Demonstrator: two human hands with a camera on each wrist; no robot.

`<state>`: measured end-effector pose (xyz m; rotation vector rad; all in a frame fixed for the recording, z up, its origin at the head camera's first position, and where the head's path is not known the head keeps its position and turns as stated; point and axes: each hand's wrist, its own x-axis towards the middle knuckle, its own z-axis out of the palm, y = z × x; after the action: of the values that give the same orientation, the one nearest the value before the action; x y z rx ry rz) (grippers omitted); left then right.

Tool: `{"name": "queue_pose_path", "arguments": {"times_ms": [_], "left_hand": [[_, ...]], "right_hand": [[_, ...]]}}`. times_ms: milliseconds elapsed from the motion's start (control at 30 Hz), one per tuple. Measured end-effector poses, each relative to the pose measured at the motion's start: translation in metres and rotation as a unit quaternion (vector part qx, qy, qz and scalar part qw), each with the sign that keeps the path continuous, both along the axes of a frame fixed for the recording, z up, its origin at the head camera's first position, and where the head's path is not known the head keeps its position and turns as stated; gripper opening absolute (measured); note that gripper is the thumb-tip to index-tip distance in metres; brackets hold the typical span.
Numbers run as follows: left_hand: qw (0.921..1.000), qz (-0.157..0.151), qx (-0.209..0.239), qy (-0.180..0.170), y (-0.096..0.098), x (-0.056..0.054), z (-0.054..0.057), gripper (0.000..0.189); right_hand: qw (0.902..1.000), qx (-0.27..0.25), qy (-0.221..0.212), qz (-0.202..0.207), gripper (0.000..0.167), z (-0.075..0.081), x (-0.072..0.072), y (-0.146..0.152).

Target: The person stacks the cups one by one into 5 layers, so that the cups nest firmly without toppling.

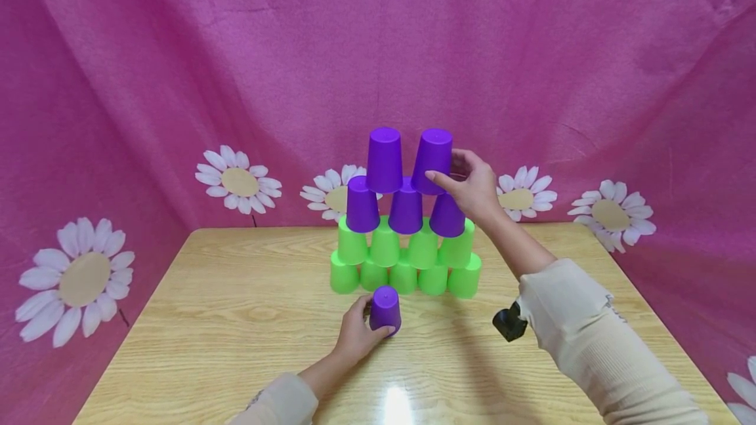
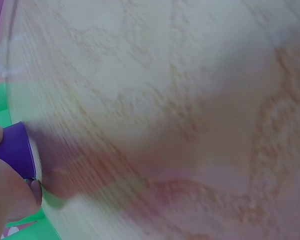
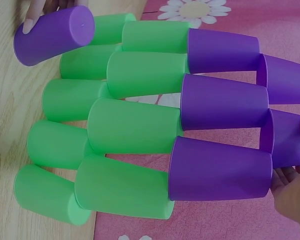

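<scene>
A pyramid of upside-down cups stands on the table. Two rows of light green cups [image 1: 404, 277] form its base, with three purple cups [image 1: 405, 208] above them. On top are a left purple cup [image 1: 384, 161] and a right purple cup [image 1: 436, 153], which my right hand [image 1: 475, 189] grips from the right side, thumb in front. This held cup [image 3: 290, 140] tilts slightly in the head view, its rim right at the row beneath. In front of the stack, my left hand [image 1: 356, 334] holds another inverted purple cup [image 1: 386, 307], also seen in the left wrist view [image 2: 14, 150].
The wooden table [image 1: 236, 320] reaches back to a pink cloth backdrop [image 1: 295, 71] printed with white daisies. A small black device [image 1: 510, 322] hangs at my right sleeve [image 1: 567, 300], to the right of the stack.
</scene>
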<state>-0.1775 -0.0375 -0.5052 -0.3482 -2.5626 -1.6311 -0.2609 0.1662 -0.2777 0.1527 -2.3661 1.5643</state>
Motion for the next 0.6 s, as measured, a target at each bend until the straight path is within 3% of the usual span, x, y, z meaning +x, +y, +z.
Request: {"name": "queue_pose_path", "arguments": {"times_ms": [267,600], "left_hand": [[1.0,-0.004,-0.004,0.002,-0.0014,0.0012,0.0008,0.059],[0.9997,0.011,-0.01,-0.021,-0.0054,-0.0024,0.0049,0.059]], "right_hand": [[1.0,0.003,0.005,0.001,0.056,-0.0006,0.0008,0.0003],[1.0,0.001,0.007,0.006,0.055,-0.0007,0.0007,0.0005]]}}
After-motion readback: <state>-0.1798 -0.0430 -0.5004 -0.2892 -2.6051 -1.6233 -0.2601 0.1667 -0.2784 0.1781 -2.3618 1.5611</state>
